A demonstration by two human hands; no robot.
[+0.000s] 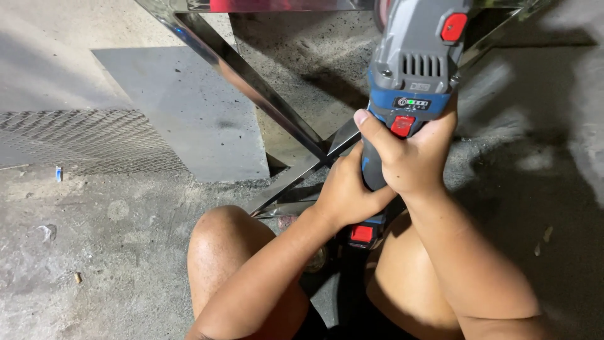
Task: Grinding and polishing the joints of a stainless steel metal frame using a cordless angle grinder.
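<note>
Grey and blue plastic makes the body of the cordless power grinder (412, 69), with red buttons on it and a small green light. In the head view, the right hand (412, 157) has its grip closed around the upper handle, thumb beside the red switch. The left hand (346, 192) wraps the lower handle above the red-clipped battery, probably to steady the tool. Its front end points at the shiny polished metal frame of crossed bars (277, 104), which stands on the rough grey concrete floor (113, 252). Bare knees are bent beneath both arms.
</note>
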